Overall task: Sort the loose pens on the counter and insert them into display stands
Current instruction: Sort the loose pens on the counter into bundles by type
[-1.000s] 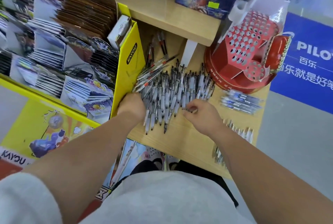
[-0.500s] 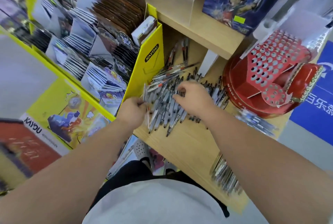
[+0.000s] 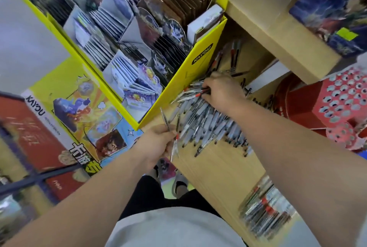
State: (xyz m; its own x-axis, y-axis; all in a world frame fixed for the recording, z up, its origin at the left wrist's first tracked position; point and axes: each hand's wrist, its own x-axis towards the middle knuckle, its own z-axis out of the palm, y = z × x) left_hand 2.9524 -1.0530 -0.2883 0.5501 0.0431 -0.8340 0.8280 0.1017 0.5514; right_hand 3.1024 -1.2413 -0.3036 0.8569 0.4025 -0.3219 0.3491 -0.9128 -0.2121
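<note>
A heap of loose clear-barrelled pens (image 3: 206,121) lies on the wooden counter (image 3: 216,169). My left hand (image 3: 156,143) at the counter's left edge grips a few pens, one with a red tip, their ends sticking up and down from the fist. My right hand (image 3: 220,92) reaches over the far part of the heap and pinches red-tipped pens beside the yellow box. The red display stand (image 3: 341,99), with rows of round holes, stands at the right; its holes look unfilled.
A yellow KAYOU card display box (image 3: 190,76) borders the heap on the left. A wooden shelf (image 3: 278,28) overhangs the back. Another blurred bundle of pens (image 3: 264,211) lies at the counter's near right edge. A boxed set (image 3: 335,8) sits on the shelf.
The view has swung left and closer. My right hand has moved from the middle of the heap to its far left side, onto red-tipped pens. My left hand keeps its pens.
</note>
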